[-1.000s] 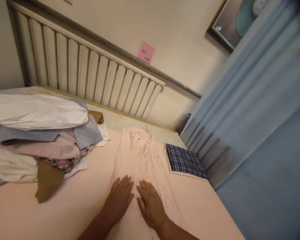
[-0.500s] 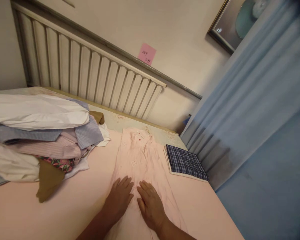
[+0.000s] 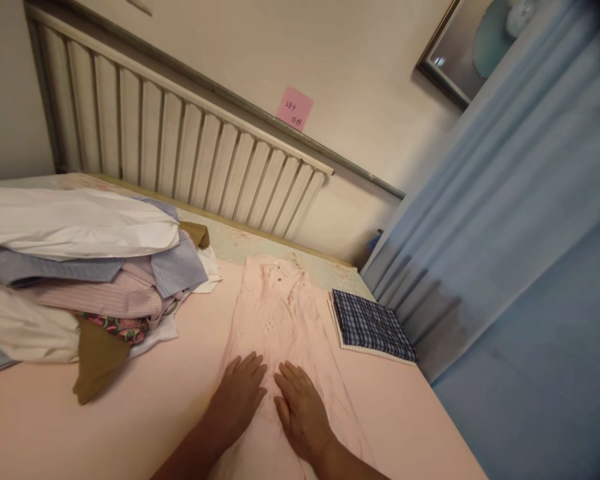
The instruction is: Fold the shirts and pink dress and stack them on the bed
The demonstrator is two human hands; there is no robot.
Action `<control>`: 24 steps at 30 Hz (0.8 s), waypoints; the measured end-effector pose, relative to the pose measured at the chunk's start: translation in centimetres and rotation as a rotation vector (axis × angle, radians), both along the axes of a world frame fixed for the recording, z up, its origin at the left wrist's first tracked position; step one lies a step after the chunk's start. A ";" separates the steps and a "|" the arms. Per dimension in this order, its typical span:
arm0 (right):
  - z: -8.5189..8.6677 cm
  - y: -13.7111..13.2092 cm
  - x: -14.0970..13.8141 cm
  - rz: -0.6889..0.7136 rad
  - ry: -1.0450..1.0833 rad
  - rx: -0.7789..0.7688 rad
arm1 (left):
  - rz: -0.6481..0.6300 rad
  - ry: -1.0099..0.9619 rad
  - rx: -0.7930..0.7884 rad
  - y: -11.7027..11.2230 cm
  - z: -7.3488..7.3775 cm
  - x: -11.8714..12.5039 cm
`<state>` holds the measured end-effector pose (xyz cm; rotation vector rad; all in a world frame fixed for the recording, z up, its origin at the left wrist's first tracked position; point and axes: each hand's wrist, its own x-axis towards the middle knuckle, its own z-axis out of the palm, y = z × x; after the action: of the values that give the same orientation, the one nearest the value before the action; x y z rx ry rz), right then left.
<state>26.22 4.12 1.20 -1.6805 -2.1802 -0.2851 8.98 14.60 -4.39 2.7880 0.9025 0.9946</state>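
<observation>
A pale pink garment (image 3: 280,313) with a collar, small red buttons and a flower-like pattern lies lengthwise on the bed, its collar end pointing away from me. Faint wrinkles run along it. My left hand (image 3: 241,393) rests flat on its left part, fingers stretched out and slightly apart. On the right part lies my right hand (image 3: 303,407), also flat with fingers extended. A narrow strip of the fabric shows between the two hands. The garment's near end runs out of view below, partly covered by my forearms.
A heap of loose clothes (image 3: 80,267) sits on the left of the pink-covered bed (image 3: 180,413). Folded dark plaid cloth (image 3: 373,327) lies at the right, near a blue curtain (image 3: 480,233). Behind the bed stand a radiator (image 3: 180,140) and a wall with a pink note (image 3: 295,108).
</observation>
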 end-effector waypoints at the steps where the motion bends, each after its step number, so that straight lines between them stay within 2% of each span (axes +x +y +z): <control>1: -0.1 0.0 0.0 -0.001 -0.004 -0.006 | -0.001 -0.004 0.003 0.0 0.0 0.0; 11: -0.4 0.0 0.2 -0.004 -0.019 -0.030 | 0.003 0.012 0.003 0.0 0.4 -0.1; 24: -0.4 0.0 0.2 -0.009 -0.025 -0.031 | 0.003 0.024 -0.017 0.0 0.2 -0.1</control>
<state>26.45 4.14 0.82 -1.7127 -2.2067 -0.2774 8.91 14.62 -4.14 2.7915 0.9133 0.9514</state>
